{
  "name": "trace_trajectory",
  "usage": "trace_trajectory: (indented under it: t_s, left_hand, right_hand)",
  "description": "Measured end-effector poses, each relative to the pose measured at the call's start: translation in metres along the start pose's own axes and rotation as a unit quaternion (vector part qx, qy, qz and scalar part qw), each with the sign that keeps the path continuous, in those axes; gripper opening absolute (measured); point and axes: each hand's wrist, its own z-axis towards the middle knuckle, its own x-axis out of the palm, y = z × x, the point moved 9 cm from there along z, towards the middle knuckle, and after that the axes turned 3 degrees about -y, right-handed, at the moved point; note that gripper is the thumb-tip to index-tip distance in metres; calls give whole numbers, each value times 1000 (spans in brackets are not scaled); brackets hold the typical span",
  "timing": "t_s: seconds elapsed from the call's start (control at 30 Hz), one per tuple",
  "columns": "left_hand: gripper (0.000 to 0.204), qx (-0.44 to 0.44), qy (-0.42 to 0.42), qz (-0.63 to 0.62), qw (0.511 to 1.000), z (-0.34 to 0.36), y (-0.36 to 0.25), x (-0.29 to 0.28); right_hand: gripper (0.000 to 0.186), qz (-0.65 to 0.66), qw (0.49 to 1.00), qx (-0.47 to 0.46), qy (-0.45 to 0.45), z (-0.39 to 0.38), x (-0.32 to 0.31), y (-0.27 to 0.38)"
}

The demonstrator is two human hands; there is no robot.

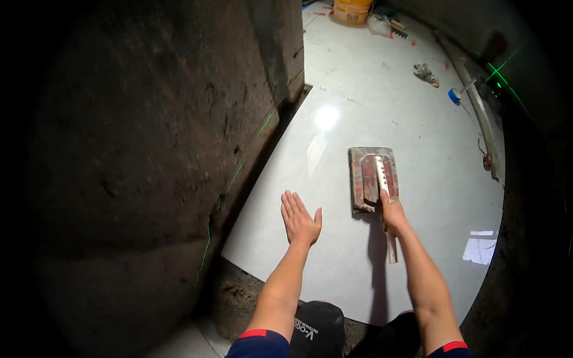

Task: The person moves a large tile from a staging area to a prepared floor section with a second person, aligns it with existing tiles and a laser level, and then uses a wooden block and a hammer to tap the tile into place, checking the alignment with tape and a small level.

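Observation:
My left hand [298, 222] lies open and flat on a large glossy white tile [262, 244], fingers pointing forward, near the tile's left edge. To its right, my right hand [391, 212] grips the long metal handle [392, 247] of a flat rectangular tool [358, 173], dirty grey and worn red, with a silvery perforated bar on its top. The tool's head is over the tile's middle; whether its whole underside touches the tile is hidden. Its shadow stretches toward me. My dark-clad knees [316, 322] are at the tile's near edge.
A rough dark wall [149, 149] rises at left beside a dark gap. At the back are a yellow bucket [350, 12], plastic bag [379, 25], notched trowel [399, 32] and crumpled grey cloth [425, 74]. Along the right lie a long bar [474, 104], blue-based tool [454, 95] and green laser lines.

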Motion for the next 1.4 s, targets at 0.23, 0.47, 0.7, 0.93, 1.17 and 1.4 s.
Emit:
trace_trajectory:
  t_s: [0.23, 0.47, 0.7, 0.93, 1.17, 1.4]
  left_hand:
    - [90, -27, 4, 17, 999, -2, 17, -1]
    - [88, -7, -1, -71, 997, 12, -14, -13]
    - [87, -34, 2, -5, 999, -2, 30, 0]
    - [84, -13, 7, -19, 1000, 8, 4, -5]
    - [84, -23, -2, -28, 999, 3, 16, 0]
    - [82, -36, 16, 9, 999, 3, 17, -1]
  right_hand:
    - [58, 205, 978, -27, -19, -70, -118, 91]
    - [64, -53, 943, -164, -283, -27, -68, -54]
    - [58, 71, 996, 33, 44, -47, -46, 38]
    - [59, 51, 960, -194, -195, -87, -63, -45]
    - [63, 41, 990, 101, 86, -63, -1, -15]
    - [59, 156, 976, -87, -126, -130, -94, 8]
